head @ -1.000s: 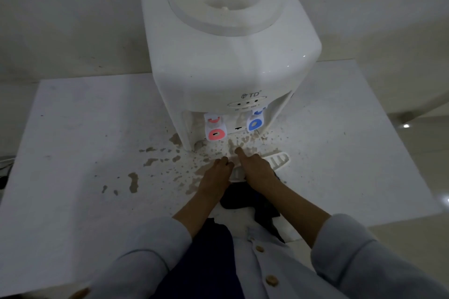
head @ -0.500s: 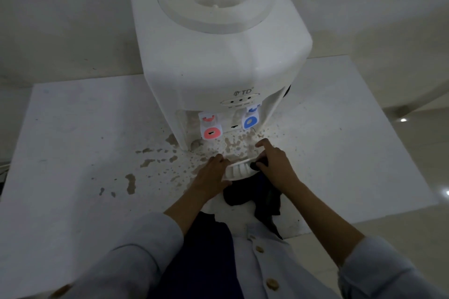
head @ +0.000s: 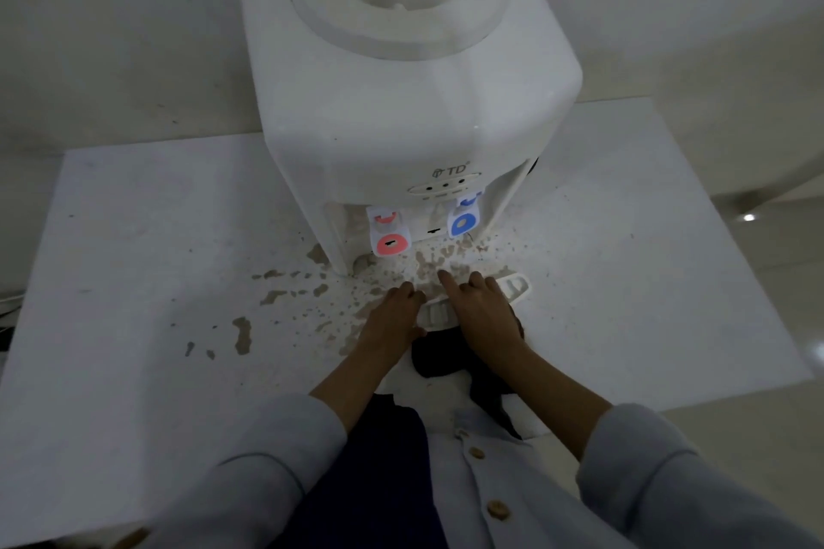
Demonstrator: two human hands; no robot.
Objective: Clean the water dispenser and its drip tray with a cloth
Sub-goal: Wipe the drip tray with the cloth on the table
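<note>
While both forearms reach forward from pale grey sleeves [head: 642, 473], the two hands meet over the white slotted drip tray [head: 517, 286], which lies flat on the table just in front of the dispenser's base, at about 6 o'clock from the taps. The left hand [head: 392, 316] rests at the tray's 9 o'clock end with its fingers curled over that edge; whether they truly grip it or only press on it cannot be told. The right hand [head: 484, 310] lies palm down across the tray's middle, index finger stretched straight toward 12 o'clock and the other fingers bent at the knuckles, and a dark cloth [head: 439, 354] shows under its palm and wrist and trails back toward 6 o'clock over the table edge; how the hand holds the cloth is hidden. The tray's slotted end sticks out at 3 o'clock past the right hand. The white water dispenser [head: 401, 111] stands upright at 12 o'clock, its bottle well open on top, with a red tap [head: 389, 242] toward 9 o'clock and a blue tap [head: 463, 222] toward 3 o'clock. The white table [head: 147, 236] is speckled with brown spots and patches, thickest around the hands and scattered out toward 9 o'clock. A plain pale wall [head: 111, 36] rises behind, and glossy floor [head: 780, 236] shows at 3 o'clock.
</note>
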